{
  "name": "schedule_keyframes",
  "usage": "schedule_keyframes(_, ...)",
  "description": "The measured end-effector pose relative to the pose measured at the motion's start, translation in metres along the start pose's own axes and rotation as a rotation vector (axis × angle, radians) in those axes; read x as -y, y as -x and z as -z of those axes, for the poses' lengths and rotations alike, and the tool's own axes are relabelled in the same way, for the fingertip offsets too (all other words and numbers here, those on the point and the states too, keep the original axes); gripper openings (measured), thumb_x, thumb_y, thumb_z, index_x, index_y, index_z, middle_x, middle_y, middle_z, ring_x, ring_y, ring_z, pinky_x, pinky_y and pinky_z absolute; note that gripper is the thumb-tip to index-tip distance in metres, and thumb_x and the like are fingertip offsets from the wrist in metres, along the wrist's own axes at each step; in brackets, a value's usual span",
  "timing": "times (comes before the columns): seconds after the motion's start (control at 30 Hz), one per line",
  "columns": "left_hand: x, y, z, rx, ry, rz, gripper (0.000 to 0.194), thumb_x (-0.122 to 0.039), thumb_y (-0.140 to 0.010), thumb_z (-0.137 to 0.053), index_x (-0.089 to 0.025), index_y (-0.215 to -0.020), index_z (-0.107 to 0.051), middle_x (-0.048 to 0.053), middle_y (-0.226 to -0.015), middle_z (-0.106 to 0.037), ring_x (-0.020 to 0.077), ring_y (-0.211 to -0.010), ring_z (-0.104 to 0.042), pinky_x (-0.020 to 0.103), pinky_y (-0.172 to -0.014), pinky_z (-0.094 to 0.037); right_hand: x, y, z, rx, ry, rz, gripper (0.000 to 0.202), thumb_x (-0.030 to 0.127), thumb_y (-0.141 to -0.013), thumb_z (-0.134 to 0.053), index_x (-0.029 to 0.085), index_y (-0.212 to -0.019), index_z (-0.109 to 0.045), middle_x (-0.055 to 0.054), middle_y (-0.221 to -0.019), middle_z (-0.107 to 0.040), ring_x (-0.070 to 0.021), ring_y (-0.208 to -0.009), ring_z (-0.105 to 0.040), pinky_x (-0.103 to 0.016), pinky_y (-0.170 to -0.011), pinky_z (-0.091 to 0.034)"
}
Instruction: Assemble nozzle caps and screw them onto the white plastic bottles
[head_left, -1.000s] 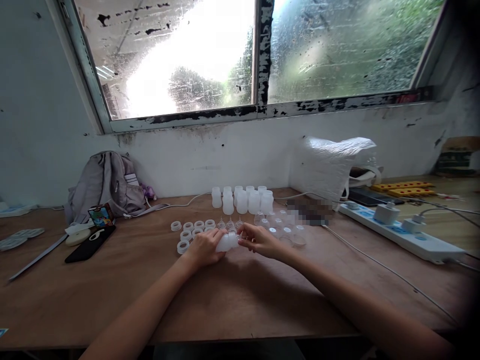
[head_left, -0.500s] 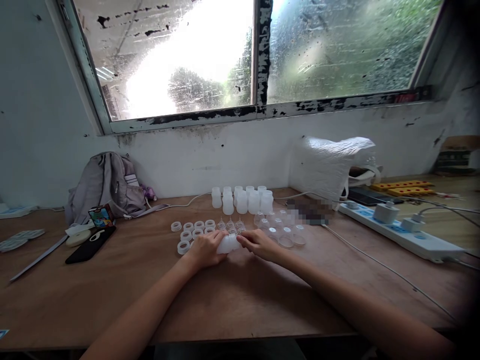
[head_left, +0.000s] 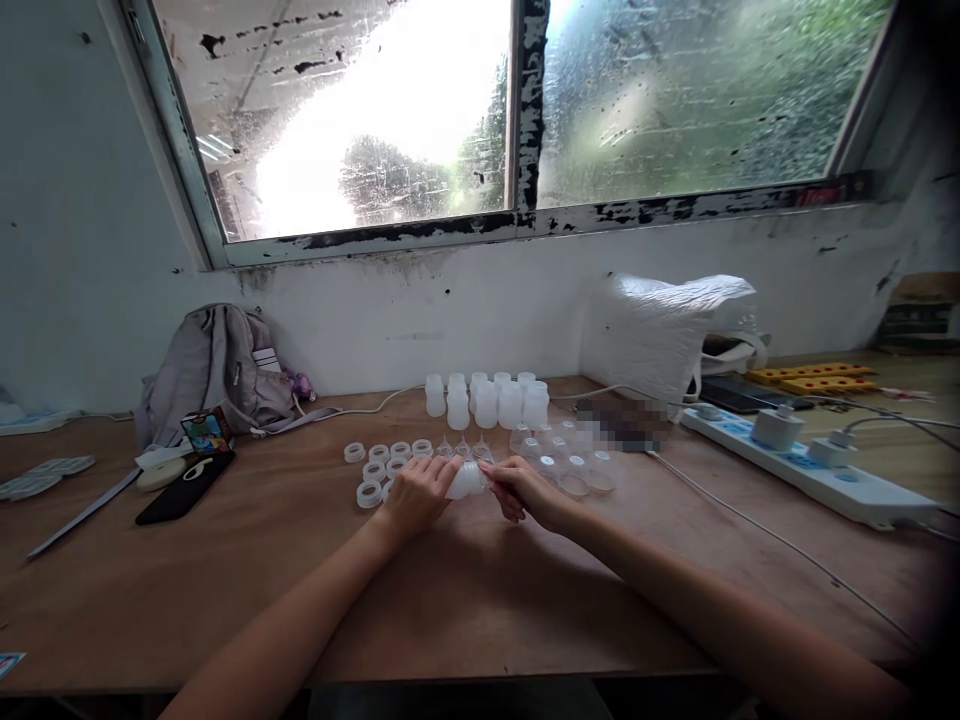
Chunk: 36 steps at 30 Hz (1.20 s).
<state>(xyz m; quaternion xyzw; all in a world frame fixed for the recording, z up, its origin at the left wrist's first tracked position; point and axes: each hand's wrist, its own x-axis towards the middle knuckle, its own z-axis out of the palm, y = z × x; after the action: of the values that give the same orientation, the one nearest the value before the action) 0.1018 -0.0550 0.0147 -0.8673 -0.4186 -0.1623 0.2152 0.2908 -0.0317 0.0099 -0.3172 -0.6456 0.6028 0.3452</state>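
Observation:
A frosted white baby bottle (head_left: 463,483) lies on its side between my hands, low over the table. My left hand (head_left: 418,492) wraps round its body from the left. With thumb and fingers, my right hand (head_left: 525,490) pinches the bottle's right end; whether a small part is held there too is hidden. Just behind my hands stand several clear teats (head_left: 463,450). White screw rings (head_left: 369,493) lie in rows to the left of them, partly covered by my left hand. Clear domed caps (head_left: 574,483) are spread out beyond my right hand.
Several frosted bottles (head_left: 486,405) stand grouped near the wall. A grey backpack (head_left: 206,370) and a black phone (head_left: 184,492) are at the left. To the right are a white power strip (head_left: 870,490), its cables and a silvery bag (head_left: 652,330).
My right hand has turned at the bottle's end, its lower fingers now curled below. The bottle in my left hand has shifted slightly right. The whole view has moved a little.

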Motion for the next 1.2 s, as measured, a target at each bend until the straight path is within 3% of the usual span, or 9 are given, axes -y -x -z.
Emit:
schedule_keyframes(0.17,-0.003,0.000,0.000,-0.009,0.000,0.030,0.039,-0.035,-0.081,-0.039,-0.017,-0.115,-0.035,0.009,-0.097,-0.053,0.0228,-0.088,-0.051,0.035,-0.071,-0.040,0.000,0.001,-0.001,0.050,-0.086,-0.051,0.046,0.047,-0.077,-0.040,0.018,-0.042,-0.030,0.008,-0.030,-0.024,-0.0043,-0.026,-0.024,-0.020,-0.033,-0.024)
schedule_keyframes(0.27,-0.002,0.000,-0.003,-0.012,0.031,0.091,0.037,-0.032,-0.078,-0.044,-0.019,-0.112,-0.037,0.008,-0.095,-0.054,0.0220,-0.086,-0.052,0.034,-0.071,-0.041,0.002,0.000,-0.001,-0.018,0.108,-0.038,0.044,0.052,-0.076,-0.037,0.018,-0.048,-0.034,0.008,-0.034,-0.028,-0.0057,-0.028,-0.030,-0.020,-0.033,-0.027)
schedule_keyframes(0.4,0.000,0.002,-0.008,0.010,0.158,0.165,0.043,-0.030,-0.070,-0.051,-0.020,-0.110,-0.037,0.006,-0.097,-0.055,0.0201,-0.084,-0.055,0.030,-0.070,-0.044,0.006,0.002,-0.003,-0.233,0.639,0.231,0.036,0.052,-0.070,-0.047,0.017,-0.078,-0.050,0.002,-0.054,-0.049,-0.0100,-0.046,-0.046,-0.021,-0.045,-0.036)
schedule_keyframes(0.47,0.000,0.003,-0.009,0.043,0.231,0.134,0.048,-0.030,-0.067,-0.053,-0.020,-0.110,-0.036,0.005,-0.100,-0.055,0.0192,-0.085,-0.055,0.028,-0.068,-0.045,0.007,0.003,-0.004,-0.201,0.796,0.359,0.039,0.048,-0.070,-0.050,0.019,-0.095,-0.049,-0.001,-0.067,-0.054,-0.0110,-0.055,-0.049,-0.022,-0.053,-0.039)
schedule_keyframes(0.53,0.000,0.004,-0.008,0.068,0.268,0.099,0.049,-0.030,-0.065,-0.054,-0.020,-0.109,-0.036,0.004,-0.101,-0.055,0.0185,-0.084,-0.055,0.027,-0.067,-0.045,0.007,0.004,-0.005,-0.121,0.853,0.401,0.037,0.046,-0.073,-0.048,0.018,-0.098,-0.050,-0.001,-0.068,-0.055,-0.0108,-0.055,-0.049,-0.022,-0.054,-0.039)
schedule_keyframes(0.67,-0.001,0.002,-0.006,0.046,0.205,0.095,0.045,-0.026,-0.066,-0.051,-0.019,-0.109,-0.037,0.004,-0.097,-0.055,0.0191,-0.084,-0.055,0.029,-0.069,-0.045,0.005,0.005,-0.007,-0.127,0.825,0.414,0.033,0.043,-0.076,-0.046,0.017,-0.095,-0.051,0.001,-0.058,-0.052,-0.0106,-0.052,-0.047,-0.021,-0.050,-0.037)
schedule_keyframes(0.87,0.002,0.002,-0.005,0.079,0.241,0.055,0.047,-0.027,-0.065,-0.052,-0.020,-0.108,-0.037,0.003,-0.098,-0.055,0.0185,-0.083,-0.055,0.028,-0.067,-0.046,0.003,0.004,-0.008,-0.128,0.844,0.439,0.031,0.043,-0.076,-0.046,0.017,-0.094,-0.051,-0.003,-0.078,-0.057,-0.0110,-0.060,-0.051,-0.023,-0.057,-0.039)
schedule_keyframes(1.2,-0.009,0.002,-0.010,0.009,0.168,0.112,0.049,-0.024,-0.065,-0.054,-0.019,-0.109,-0.035,0.004,-0.094,-0.056,0.0191,-0.083,-0.055,0.029,-0.070,-0.045,0.012,0.015,-0.017,-0.162,0.557,0.278,0.030,0.046,-0.077,-0.042,0.018,-0.086,-0.047,0.004,-0.054,-0.046,-0.0091,-0.046,-0.046,-0.020,-0.045,-0.035)
